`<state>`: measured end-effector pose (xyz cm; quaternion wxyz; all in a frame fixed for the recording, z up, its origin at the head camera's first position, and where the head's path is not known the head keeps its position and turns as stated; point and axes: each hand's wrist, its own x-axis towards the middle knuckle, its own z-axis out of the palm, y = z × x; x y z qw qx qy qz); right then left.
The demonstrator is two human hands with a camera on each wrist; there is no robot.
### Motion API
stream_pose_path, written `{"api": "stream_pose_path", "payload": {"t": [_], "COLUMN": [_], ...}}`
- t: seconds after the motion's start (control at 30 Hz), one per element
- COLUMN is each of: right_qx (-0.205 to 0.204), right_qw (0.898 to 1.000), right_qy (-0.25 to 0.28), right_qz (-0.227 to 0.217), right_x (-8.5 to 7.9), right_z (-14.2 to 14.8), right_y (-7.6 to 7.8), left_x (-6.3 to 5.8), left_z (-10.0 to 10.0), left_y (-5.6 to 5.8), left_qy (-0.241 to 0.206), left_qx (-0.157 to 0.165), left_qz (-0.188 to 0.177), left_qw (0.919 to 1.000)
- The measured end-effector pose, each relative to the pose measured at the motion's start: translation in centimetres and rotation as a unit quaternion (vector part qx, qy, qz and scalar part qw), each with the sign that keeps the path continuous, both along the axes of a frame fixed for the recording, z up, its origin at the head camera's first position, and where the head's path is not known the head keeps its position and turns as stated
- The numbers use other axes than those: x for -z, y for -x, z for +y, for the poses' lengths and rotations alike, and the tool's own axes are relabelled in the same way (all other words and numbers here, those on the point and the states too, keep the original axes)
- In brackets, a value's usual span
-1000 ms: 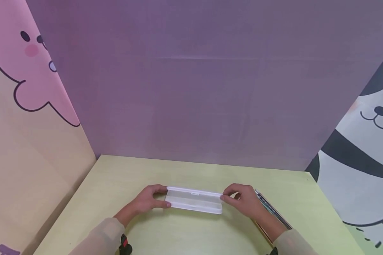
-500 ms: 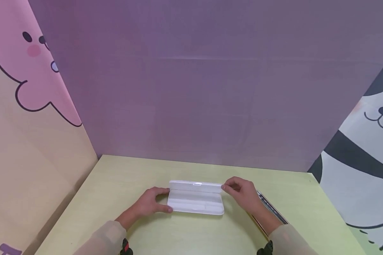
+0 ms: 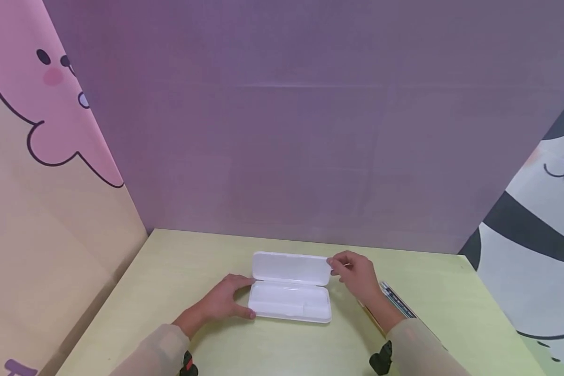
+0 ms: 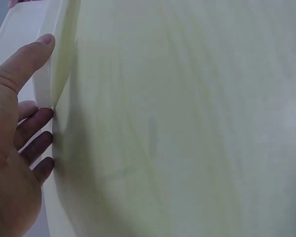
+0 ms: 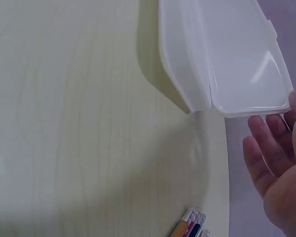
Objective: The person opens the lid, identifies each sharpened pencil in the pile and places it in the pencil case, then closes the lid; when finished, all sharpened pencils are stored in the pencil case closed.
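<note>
A white plastic pencil case lies unfolded, its shallow base point(image 3: 289, 303) nearest the person and its lid point(image 3: 290, 268) tipped back on the hinge. Nothing lies inside the base. My left hand point(image 3: 221, 298) grips the left end of the base, thumb at the near corner and fingers at the far one. In the left wrist view the thumb point(image 4: 32, 57) presses along the case's edge. My right hand point(image 3: 359, 277) pinches the lid's far right corner between thumb and fingertips; in the right wrist view its other fingers point(image 5: 266, 150) are spread just below the lid.
Several pencils point(image 3: 397, 300) lie at an angle on the pale wooden table point(image 3: 192, 250), partly under the right forearm. In the right wrist view their ends point(image 5: 190, 222) show at the bottom. A purple wall point(image 3: 282, 156) rises behind the table, with cartoon-printed walls at both sides.
The lid has swung up and back from nearly closed to wide apart from the base, with my right hand moving away from the person along with it. My left hand keeps its hold.
</note>
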<state>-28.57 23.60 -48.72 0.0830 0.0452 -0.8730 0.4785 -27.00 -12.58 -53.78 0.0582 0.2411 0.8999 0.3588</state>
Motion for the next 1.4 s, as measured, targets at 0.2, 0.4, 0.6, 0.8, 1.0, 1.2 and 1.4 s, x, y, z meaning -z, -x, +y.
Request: {"api": "stream_pose_path", "payload": {"t": [0.2, 0.4, 0.6, 0.8, 1.0, 1.2, 1.4], "right_qx": [-0.001, -0.004, 0.006, 0.017, 0.021, -0.008, -0.027], "right_qw": [1.0, 0.998, 0.996, 0.995, 0.995, 0.998, 0.997], "right_qy": [0.009, 0.008, -0.001, -0.026, -0.026, -0.019, -0.06], "right_qz": [-0.03, -0.064, -0.091, -0.094, -0.093, -0.067, -0.038], "right_x": [0.5, 1.0, 1.5, 1.8, 1.8, 1.0, -0.8], "right_z": [0.2, 0.3, 0.2, -0.1, 0.3, 1.0, 3.0], "right_y": [1.4, 2.5, 3.1, 3.3, 3.2, 2.6, 0.8], "left_x": [0.3, 0.3, 0.2, 0.1, 0.2, -0.1, 0.0], "left_z": [0.1, 0.0, 0.1, 0.2, 0.4, 0.6, 0.6], "left_y": [-0.2, -0.4, -0.6, -0.6, -0.5, -0.7, -0.9], "left_qy": [0.004, 0.026, 0.05, 0.058, 0.066, 0.077, 0.094], "left_qx": [-0.008, -0.008, -0.004, -0.006, -0.01, -0.013, -0.019], "left_qz": [0.014, 0.034, 0.048, 0.055, 0.06, 0.061, 0.068], "left_qw": [0.9999, 0.9991, 0.9976, 0.9968, 0.996, 0.9951, 0.993]}}
